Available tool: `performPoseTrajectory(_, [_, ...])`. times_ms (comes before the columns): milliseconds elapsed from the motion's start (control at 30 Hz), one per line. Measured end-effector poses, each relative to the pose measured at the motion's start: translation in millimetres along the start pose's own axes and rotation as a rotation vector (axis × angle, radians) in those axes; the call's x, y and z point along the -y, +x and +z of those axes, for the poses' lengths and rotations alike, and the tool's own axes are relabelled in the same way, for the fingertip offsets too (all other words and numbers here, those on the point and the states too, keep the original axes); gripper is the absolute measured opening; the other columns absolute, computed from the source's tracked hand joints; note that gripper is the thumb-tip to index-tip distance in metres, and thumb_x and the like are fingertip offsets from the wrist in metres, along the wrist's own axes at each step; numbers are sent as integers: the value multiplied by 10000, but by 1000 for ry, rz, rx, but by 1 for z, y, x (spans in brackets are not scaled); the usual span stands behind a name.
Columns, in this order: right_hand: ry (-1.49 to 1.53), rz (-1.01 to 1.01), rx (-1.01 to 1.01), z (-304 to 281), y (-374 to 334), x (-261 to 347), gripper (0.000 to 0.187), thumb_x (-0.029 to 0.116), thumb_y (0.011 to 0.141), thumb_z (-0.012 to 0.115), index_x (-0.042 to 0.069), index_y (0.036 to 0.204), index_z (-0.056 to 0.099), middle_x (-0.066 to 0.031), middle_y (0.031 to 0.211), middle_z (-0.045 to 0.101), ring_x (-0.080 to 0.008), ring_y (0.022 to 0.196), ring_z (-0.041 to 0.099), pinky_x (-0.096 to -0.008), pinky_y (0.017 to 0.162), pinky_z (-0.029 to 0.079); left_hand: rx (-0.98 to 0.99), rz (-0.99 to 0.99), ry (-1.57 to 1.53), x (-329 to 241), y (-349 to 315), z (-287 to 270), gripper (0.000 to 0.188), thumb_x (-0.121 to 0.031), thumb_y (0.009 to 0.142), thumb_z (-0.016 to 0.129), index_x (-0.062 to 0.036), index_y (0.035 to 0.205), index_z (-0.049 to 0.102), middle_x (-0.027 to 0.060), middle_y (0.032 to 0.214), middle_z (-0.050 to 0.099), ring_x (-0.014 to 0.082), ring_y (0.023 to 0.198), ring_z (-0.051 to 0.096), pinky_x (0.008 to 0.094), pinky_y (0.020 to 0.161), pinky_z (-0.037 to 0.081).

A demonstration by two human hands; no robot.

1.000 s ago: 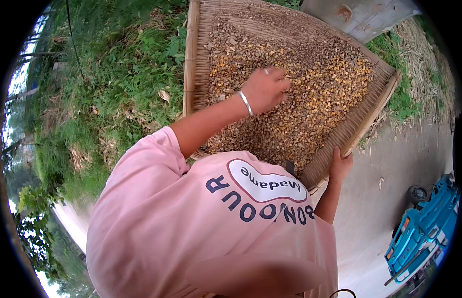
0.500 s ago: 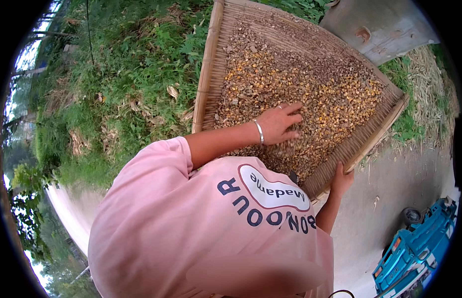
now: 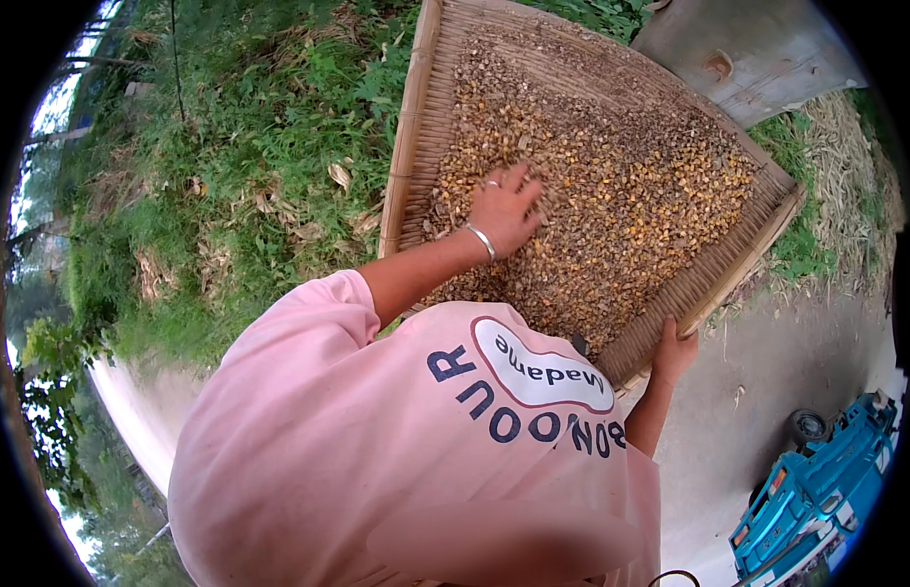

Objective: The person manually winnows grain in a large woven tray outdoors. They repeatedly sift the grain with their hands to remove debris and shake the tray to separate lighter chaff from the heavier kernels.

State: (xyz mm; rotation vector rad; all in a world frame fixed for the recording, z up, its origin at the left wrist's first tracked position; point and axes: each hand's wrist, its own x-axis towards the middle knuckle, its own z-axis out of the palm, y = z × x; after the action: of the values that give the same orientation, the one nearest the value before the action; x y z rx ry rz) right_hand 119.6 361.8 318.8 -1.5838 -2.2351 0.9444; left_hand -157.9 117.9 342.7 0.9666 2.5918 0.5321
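A woven winnowing basket point(image 3: 479, 37) with a pale wooden rim is held out in front of my chest, its surface tilted. Corn kernels point(image 3: 660, 201), yellow mixed with brown bits and chaff, lie spread thickly across it. Over the kernels on the left side is my left hand point(image 3: 507, 210), wearing a ring and a silver bracelet. Its fingers are spread and slightly blurred, the tips at the grain. At the lower right edge my right hand point(image 3: 675, 354) grips the basket's rim, its fingers partly hidden by the rim.
Green weeds and dry leaves point(image 3: 279, 176) cover the ground at left. A large grey metal container point(image 3: 753, 59) stands beyond the basket at upper right, with dry straw point(image 3: 841, 186) beside it. On the paved ground at lower right is a blue vehicle point(image 3: 817, 489).
My left hand has swept left and away from me across the kernels, its fingers still spread. My right hand keeps its hold on the rim; the basket has barely moved.
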Motion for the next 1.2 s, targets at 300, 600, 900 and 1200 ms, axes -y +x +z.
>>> performPoseTrajectory(300, [-42, -44, -18, 1, 2, 2, 414, 232, 798, 672, -90, 1048, 597, -204, 960, 662, -296, 868, 646, -384, 784, 494, -368, 143, -260, 43, 49, -70, 496, -353, 831, 654, -21, 1151, 472, 217, 1305, 413, 398, 1125, 510, 436, 898, 470])
performPoseTrajectory(600, [-20, -43, -64, -1, -2, 1, 418, 254, 794, 668, -77, 1040, 600, -218, 957, 658, -335, 863, 642, -403, 786, 489, -240, -312, 70, 45, 139, -82, 787, -510, 755, 696, -32, 1284, 363, 192, 1283, 391, 386, 1026, 569, 449, 853, 501])
performPoseTrajectory(900, [-56, -33, -37, -4, -4, 8, 450, 293, 786, 677, -71, 1040, 601, -224, 923, 662, -352, 856, 644, -408, 769, 489, -141, 122, 204, 42, 150, -56, 383, -318, 830, 665, -162, 1140, 505, 131, 1154, 477, 354, 948, 599, 435, 773, 523])
performPoseTrajectory(1200, [-55, -42, -42, 0, -5, 8, 425, 262, 787, 679, -68, 1042, 602, -214, 931, 663, -330, 860, 650, -397, 777, 490, 256, -105, -510, 50, 183, -77, 193, -235, 905, 599, -113, 1055, 592, 62, 1134, 541, 204, 828, 636, 371, 693, 538])
